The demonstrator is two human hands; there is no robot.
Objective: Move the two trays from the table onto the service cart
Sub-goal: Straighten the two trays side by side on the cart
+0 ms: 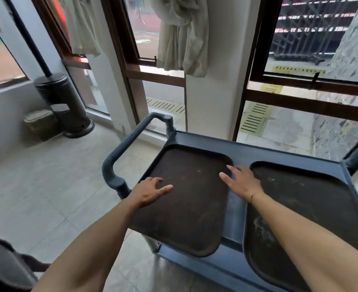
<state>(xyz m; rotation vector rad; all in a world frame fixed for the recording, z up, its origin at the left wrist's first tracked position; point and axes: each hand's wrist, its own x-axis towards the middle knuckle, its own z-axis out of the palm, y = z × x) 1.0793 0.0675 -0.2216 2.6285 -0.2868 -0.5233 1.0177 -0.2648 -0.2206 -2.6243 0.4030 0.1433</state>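
Both trays lie on the top of the service cart (pixel 279 153) in front of me, side by side with a strip of blue deck between them. My left hand (pixel 150 191) rests over the near left edge of the left tray (pixel 186 199), fingers loosely spread and curled a little, gripping nothing. My right hand (pixel 240 182) lies flat and open across that tray's right rim, fingers splayed toward the gap and pinching nothing. The right tray (pixel 304 220) sits apart from both hands and runs toward the cart's near right corner, where part of it passes out of my view, so I cannot tell how it sits there. The left tray looks to me the one at risk: its near corner seems to hang past the front edge of the deck, and if I lift my palms now it might tip or slide off toward the floor. Pushing it inward too hard might drive its rim against the right tray and nudge that one along. The cart could also be on wheels, though I cannot see any, and leaning my weight on the deck might roll it toward the window (pixel 161 60). The curved cart handle (pixel 129 142) is just beside my left wrist, and I judge a careless pull back could catch on it.
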